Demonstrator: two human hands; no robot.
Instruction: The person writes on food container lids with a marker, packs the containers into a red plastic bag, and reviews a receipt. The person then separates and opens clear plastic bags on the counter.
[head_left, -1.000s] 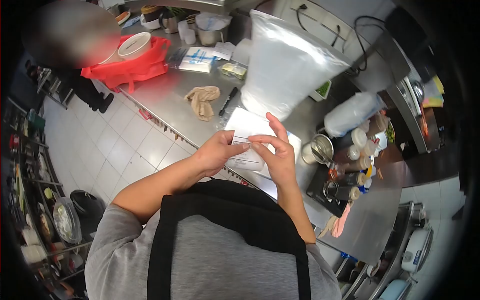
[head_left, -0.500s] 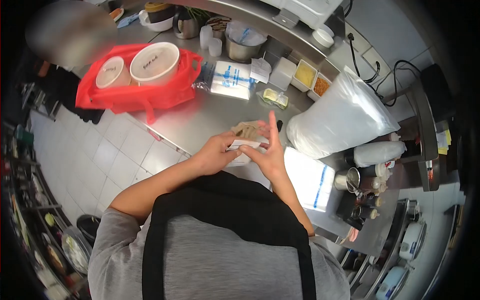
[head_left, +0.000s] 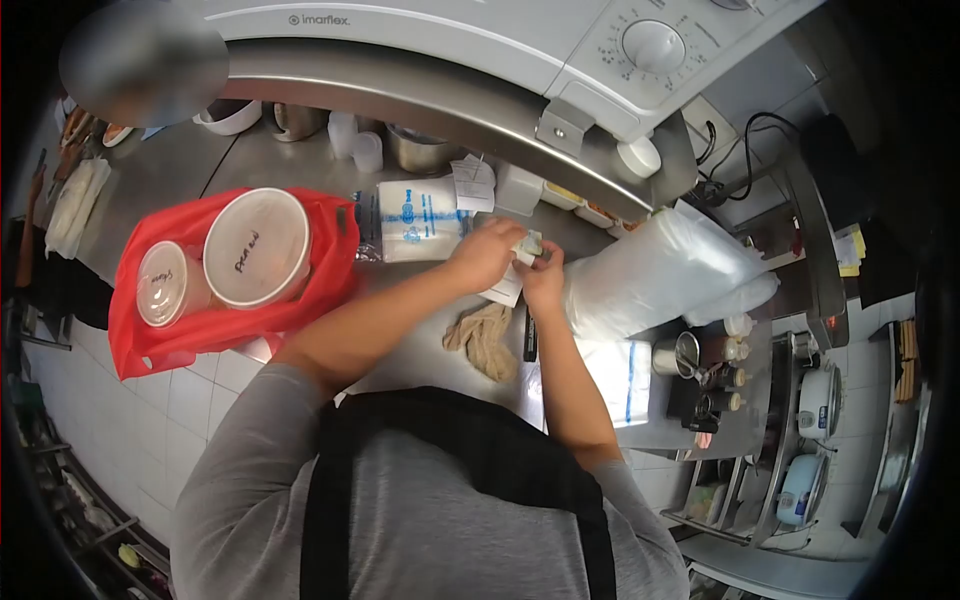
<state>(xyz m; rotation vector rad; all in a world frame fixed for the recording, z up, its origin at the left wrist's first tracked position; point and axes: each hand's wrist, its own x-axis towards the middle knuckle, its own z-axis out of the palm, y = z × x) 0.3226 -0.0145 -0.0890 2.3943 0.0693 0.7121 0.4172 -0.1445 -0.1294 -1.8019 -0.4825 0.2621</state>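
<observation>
Over the back of the steel counter, my left hand [head_left: 488,256] and my right hand [head_left: 543,284] meet with fingers curled in. Between their fingertips shows a small yellow-green packet [head_left: 531,241] in clear wrap; the left fingers close at its edge. A white paper slip [head_left: 505,289] hangs below, running up to my right thumb and fingers. Which fingers bear the packet I cannot tell. Nearer my apron lies a crumpled tan cloth [head_left: 482,342], with a black marker-like stick [head_left: 530,334] beside it. Left of my hands is a stack of white plastic bags [head_left: 421,222] with blue print.
A red bag [head_left: 335,262] with two lidded white tubs [head_left: 257,248] stands at the left. At the right are a big bundle of clear plastic bags [head_left: 660,275] and several sauce bottles [head_left: 735,350]. A white oven [head_left: 450,35] sits on the shelf above. Another person [head_left: 75,270] stands far left.
Both hands have moved forward from above the cloth to the small packet, taking the paper slip along. My right fingers, spread before, are now curled. The view has tilted up toward the oven.
</observation>
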